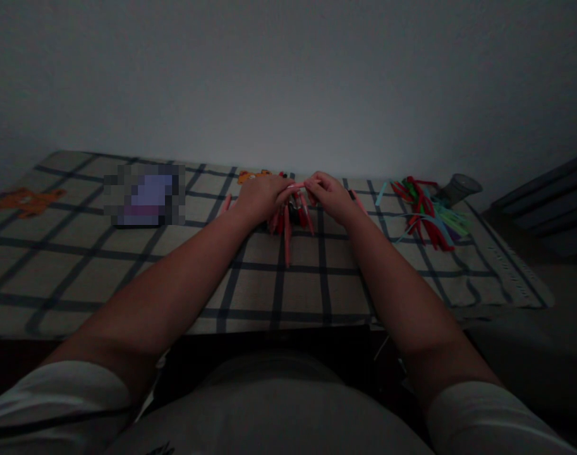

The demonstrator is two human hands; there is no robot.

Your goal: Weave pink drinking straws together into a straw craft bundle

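Both my arms reach out over a table covered by a checked cloth (127, 265). My left hand (260, 197) and my right hand (330, 194) meet near the far middle of the table. Their fingers are closed on a thin pink strip (297, 186) stretched between them. Under the hands lies a small bunch of pink and red strips (288, 224), one reaching toward me. The room is dim, so fine detail is hard to see.
A pile of red, green and light blue strips (428, 215) lies at the right. A dark round container (460, 187) stands beyond that pile. A blurred rectangular object (145, 194) rests at the left, an orange figure (26, 201) marks the cloth's far left. A plain wall (288, 76) rises behind.
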